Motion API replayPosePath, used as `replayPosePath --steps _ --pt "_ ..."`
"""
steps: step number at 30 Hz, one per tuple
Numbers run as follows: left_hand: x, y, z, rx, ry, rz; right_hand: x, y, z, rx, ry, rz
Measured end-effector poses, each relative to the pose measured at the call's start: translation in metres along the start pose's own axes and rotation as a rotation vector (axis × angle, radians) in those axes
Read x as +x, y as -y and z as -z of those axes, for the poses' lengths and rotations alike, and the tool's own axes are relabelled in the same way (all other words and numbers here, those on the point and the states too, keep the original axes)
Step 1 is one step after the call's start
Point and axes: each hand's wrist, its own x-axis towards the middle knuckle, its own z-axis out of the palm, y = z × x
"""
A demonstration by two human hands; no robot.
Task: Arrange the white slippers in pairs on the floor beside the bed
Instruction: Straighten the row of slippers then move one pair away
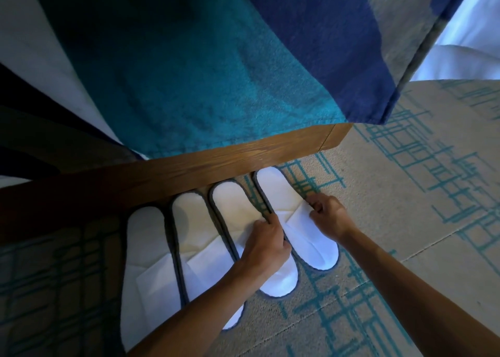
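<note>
Both hands (297,229) pinching rightmost slipper (295,216), four slippers (189,248) beside bed frame (189,164)

I see four white slippers (189,248) with dark edging lying flat in a row on the patterned carpet floor (405,194), heels toward the wooden bed frame (216,161) — side by side, nearly parallel. The rightmost slipper (284,194) sits slightly apart from the third slipper (230,202), a strip of carpet showing between them — the two on the left lie in shadow.
</note>
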Motion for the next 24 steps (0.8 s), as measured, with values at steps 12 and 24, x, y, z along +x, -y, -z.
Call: replayPosePath --steps 12,24 --pt "-0.004 -0.005 0.003 0.203 0.011 -0.081 -0.004 0.013 0.006 0.047 -0.022 0.014" --pt "-0.018 -0.007 0.014 0.251 -0.008 -0.181 -0.015 0.013 0.001 0.087 -0.074 0.035"
